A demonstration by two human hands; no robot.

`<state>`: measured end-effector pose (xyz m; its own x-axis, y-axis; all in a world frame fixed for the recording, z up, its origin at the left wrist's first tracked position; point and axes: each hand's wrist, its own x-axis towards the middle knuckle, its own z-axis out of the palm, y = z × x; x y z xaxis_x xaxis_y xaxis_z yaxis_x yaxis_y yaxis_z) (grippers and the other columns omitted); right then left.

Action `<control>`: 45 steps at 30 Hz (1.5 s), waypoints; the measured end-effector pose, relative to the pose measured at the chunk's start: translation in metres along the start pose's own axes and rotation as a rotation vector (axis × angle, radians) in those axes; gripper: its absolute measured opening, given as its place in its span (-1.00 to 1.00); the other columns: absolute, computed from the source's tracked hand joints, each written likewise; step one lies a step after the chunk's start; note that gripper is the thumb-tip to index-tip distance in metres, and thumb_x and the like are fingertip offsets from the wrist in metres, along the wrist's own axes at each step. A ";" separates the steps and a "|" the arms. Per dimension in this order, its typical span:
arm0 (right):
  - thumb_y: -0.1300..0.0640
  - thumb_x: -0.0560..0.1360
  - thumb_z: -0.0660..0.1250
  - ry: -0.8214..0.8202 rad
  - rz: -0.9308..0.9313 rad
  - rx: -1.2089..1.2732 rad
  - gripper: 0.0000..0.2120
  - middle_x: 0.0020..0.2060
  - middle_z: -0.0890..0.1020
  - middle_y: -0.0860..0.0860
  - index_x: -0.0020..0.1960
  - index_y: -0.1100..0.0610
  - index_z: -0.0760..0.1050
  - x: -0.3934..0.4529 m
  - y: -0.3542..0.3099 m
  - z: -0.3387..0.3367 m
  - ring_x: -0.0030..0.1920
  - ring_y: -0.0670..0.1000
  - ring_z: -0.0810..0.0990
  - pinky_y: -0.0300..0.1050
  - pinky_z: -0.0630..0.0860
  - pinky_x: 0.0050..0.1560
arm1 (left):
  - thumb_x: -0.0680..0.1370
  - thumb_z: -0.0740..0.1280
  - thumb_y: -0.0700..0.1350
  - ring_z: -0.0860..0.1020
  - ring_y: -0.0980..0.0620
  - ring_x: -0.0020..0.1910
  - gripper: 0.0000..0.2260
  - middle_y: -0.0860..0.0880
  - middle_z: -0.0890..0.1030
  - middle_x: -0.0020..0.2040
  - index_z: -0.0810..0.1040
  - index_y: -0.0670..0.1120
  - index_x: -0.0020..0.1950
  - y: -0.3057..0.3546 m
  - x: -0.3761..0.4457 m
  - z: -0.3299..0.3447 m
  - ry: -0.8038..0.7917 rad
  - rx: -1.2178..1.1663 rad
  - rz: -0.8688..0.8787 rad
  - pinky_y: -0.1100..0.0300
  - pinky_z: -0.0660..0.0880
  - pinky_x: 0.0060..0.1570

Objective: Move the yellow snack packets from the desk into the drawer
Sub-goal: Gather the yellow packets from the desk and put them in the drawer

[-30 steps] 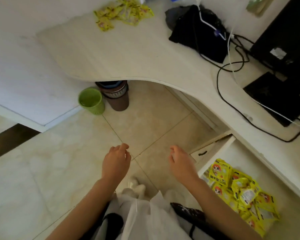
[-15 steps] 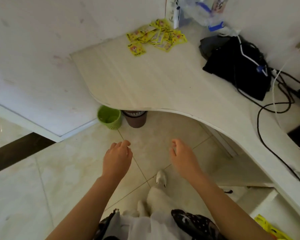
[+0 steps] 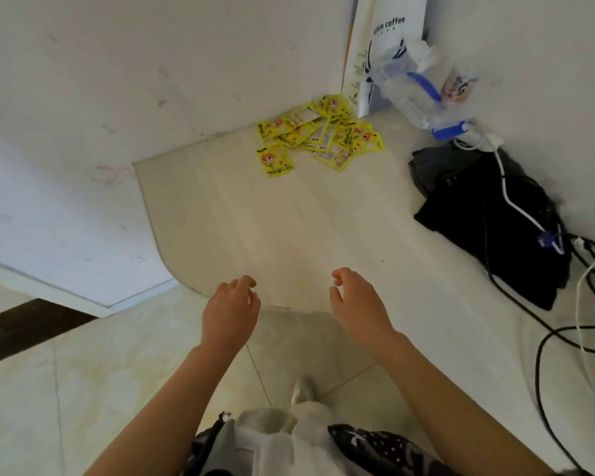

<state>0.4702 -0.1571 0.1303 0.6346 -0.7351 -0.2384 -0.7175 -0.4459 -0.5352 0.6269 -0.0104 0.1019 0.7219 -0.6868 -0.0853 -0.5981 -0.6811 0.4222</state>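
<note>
Several yellow snack packets [image 3: 318, 135] lie in a loose pile at the far corner of the pale desk [image 3: 282, 221], against the wall. My left hand [image 3: 229, 309] and my right hand [image 3: 356, 304] hover side by side over the desk's near curved edge, well short of the pile. Both hold nothing, with fingers loosely curled. The drawer is out of view.
A white paper coffee bag [image 3: 382, 46] and a clear plastic bag [image 3: 416, 87] stand in the corner just right of the packets. A black bag [image 3: 488, 221] with black and white cables [image 3: 564, 334] fills the desk's right side. Tiled floor lies below.
The view has swung up and left from the open drawer toward the desk corner. Both empty hands have come forward from above the floor to the desk's edge, nearer the packets.
</note>
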 end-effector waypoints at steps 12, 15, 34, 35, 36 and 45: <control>0.11 0.61 0.13 -0.006 -0.001 -0.025 -0.68 0.22 0.53 0.04 0.33 0.11 0.38 0.132 -0.018 -0.030 0.21 0.04 0.51 -0.06 0.48 0.17 | 0.58 0.19 -0.07 0.52 0.00 0.07 -0.79 0.03 0.62 0.03 0.50 -0.02 0.19 0.012 0.143 -0.007 -0.052 -0.010 -0.024 0.10 0.48 -0.04; 0.11 0.60 0.14 0.018 0.022 -0.014 -0.70 0.20 0.53 0.03 0.32 0.11 0.39 0.165 -0.025 -0.036 0.19 0.04 0.50 -0.05 0.48 0.16 | 0.57 0.20 -0.07 0.52 -0.02 0.08 -0.79 0.03 0.62 0.02 0.50 -0.03 0.17 0.010 0.188 -0.011 -0.070 -0.024 -0.042 0.08 0.48 -0.02; 0.19 0.55 0.22 0.037 0.171 0.155 -0.75 0.03 0.63 0.15 0.18 0.22 0.50 0.373 -0.047 -0.069 0.07 0.13 0.58 -0.11 0.44 0.00 | 0.58 0.20 -0.01 0.51 -0.11 0.17 -0.71 -0.07 0.54 0.20 0.44 -0.09 0.26 0.035 0.383 0.005 -0.177 -0.117 -0.258 0.03 0.45 0.05; 0.18 0.54 0.23 0.033 0.170 0.166 -0.76 0.03 0.63 0.14 0.17 0.22 0.50 0.386 -0.047 -0.070 0.06 0.13 0.58 -0.12 0.43 -0.01 | 0.58 0.20 0.00 0.51 -0.12 0.17 -0.70 -0.09 0.54 0.20 0.43 -0.10 0.26 0.038 0.389 0.010 -0.176 -0.129 -0.274 0.02 0.44 0.05; 0.18 0.54 0.24 0.025 0.173 0.183 -0.77 0.02 0.63 0.14 0.17 0.22 0.50 0.397 -0.047 -0.071 0.06 0.12 0.58 -0.14 0.42 -0.02 | 0.58 0.20 0.02 0.51 -0.14 0.17 -0.69 -0.10 0.52 0.20 0.41 -0.11 0.25 0.040 0.392 0.013 -0.177 -0.137 -0.291 0.02 0.43 0.04; 0.10 0.53 0.27 -0.026 0.324 0.387 -0.76 -0.40 0.39 0.11 -0.28 0.16 0.38 0.497 -0.045 -0.066 -0.35 0.06 0.38 -0.10 0.33 -0.24 | 0.44 0.27 0.29 0.39 -0.17 0.25 -0.37 -0.08 0.37 0.24 0.28 -0.09 0.33 0.063 0.425 0.051 -0.169 -0.036 -0.494 -0.05 0.35 0.14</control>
<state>0.7994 -0.5362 0.0889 0.4071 -0.7894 -0.4595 -0.7230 0.0288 -0.6902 0.8784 -0.3579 0.0460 0.8469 -0.3189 -0.4256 -0.1856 -0.9272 0.3255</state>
